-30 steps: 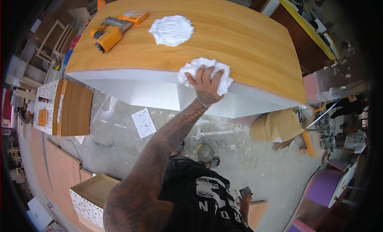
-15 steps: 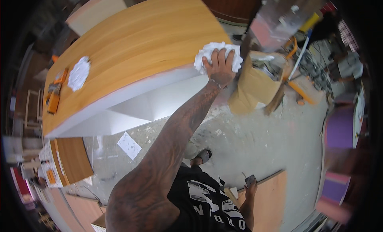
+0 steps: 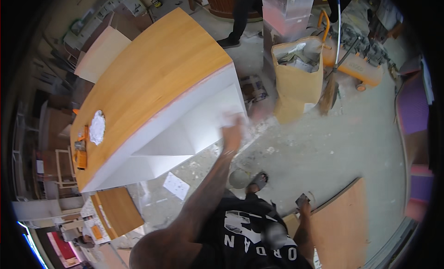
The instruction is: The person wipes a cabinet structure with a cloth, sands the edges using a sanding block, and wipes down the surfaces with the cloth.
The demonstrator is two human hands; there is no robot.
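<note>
My left hand [image 3: 232, 135] is smeared by motion beside the white open front of a cabinet [image 3: 222, 86], near its right end. Its fingers are too blurred to read, and whether the white cloth is still in them does not show. Low on the right, my right hand [image 3: 304, 205] is closed on a small dark flat block [image 3: 302, 199]. The cabinet's wood-coloured top [image 3: 152, 79] carries a crumpled white cloth [image 3: 97, 127] toward its left end. Next to that cloth lies an orange power tool [image 3: 81, 154].
A brown paper sack [image 3: 298, 84] full of scraps stands right of the cabinet, with a broom [image 3: 329, 95] and an orange compressor [image 3: 358, 68] by it. Another person's leg [image 3: 238, 21] shows behind. A white sheet [image 3: 176, 185] and wood panels [image 3: 340, 220] lie on the floor.
My left hand has come off the tabletop's right corner, where it pressed a white cloth, and moved down and nearer. The view has shifted. My right hand keeps the dark block.
</note>
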